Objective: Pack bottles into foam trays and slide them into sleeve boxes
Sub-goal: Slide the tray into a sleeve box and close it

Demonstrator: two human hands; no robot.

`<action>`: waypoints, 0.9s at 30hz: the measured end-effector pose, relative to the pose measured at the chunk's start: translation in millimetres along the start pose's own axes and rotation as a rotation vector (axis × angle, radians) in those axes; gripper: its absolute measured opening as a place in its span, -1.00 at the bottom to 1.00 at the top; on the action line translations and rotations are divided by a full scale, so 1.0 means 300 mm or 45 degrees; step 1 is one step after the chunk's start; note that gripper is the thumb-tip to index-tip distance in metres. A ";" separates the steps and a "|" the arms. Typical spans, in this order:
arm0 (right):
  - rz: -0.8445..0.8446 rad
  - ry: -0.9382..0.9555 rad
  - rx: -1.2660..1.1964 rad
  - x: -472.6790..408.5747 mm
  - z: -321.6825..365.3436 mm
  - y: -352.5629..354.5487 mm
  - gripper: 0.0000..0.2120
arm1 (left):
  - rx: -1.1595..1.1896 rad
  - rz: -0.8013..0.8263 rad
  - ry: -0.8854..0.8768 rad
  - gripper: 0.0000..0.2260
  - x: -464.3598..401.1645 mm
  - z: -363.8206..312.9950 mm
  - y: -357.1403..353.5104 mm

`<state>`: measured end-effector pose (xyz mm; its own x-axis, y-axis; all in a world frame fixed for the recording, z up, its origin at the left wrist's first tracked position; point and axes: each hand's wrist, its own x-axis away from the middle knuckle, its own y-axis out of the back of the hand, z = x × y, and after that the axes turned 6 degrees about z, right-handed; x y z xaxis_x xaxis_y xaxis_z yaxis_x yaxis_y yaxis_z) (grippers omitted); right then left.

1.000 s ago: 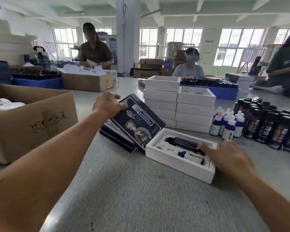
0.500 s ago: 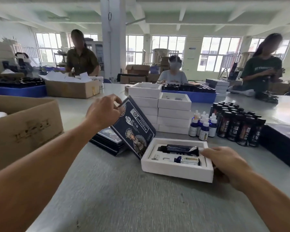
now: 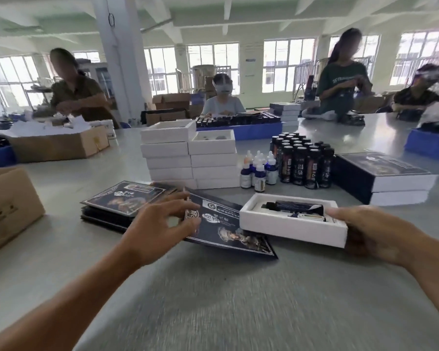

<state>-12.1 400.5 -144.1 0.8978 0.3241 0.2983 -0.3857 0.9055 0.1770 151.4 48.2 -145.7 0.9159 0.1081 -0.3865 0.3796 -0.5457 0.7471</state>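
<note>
A white foam tray (image 3: 287,228) lies in front of me with a dark bottle (image 3: 295,206) and a small blue dropper bottle (image 3: 307,216) in its slots. My right hand (image 3: 375,233) grips the tray's right end. My left hand (image 3: 160,225) holds a flat dark printed sleeve box (image 3: 226,228) by its left edge; the sleeve slants under the tray's left end. More flat sleeves (image 3: 122,198) are stacked at the left.
Stacked empty white trays (image 3: 188,158) stand behind, then small dropper bottles (image 3: 260,171), dark bottles (image 3: 302,160) and packed boxes (image 3: 383,178) at right. Cardboard boxes (image 3: 8,206) sit at the left. Several people work across the table.
My left hand has lowered the sleeve from upright to nearly flat and brought it toward the tray. My right hand has closed on the tray's right end. The camera view has dipped and shifted.
</note>
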 end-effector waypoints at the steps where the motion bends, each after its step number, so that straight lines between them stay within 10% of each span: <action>1: 0.001 0.001 -0.014 -0.002 0.001 0.002 -0.72 | 0.087 -0.045 0.018 -0.79 0.002 -0.004 -0.025; 27: -0.248 0.237 -0.247 -0.006 -0.004 -0.006 -0.89 | 0.421 -0.450 0.486 -0.76 -0.044 0.169 -0.131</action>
<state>-12.6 398.6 -146.2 0.9811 0.1679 0.0967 -0.1711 0.9849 0.0263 117.9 26.0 -197.3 0.7472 0.5861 -0.3134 0.6643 -0.6447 0.3782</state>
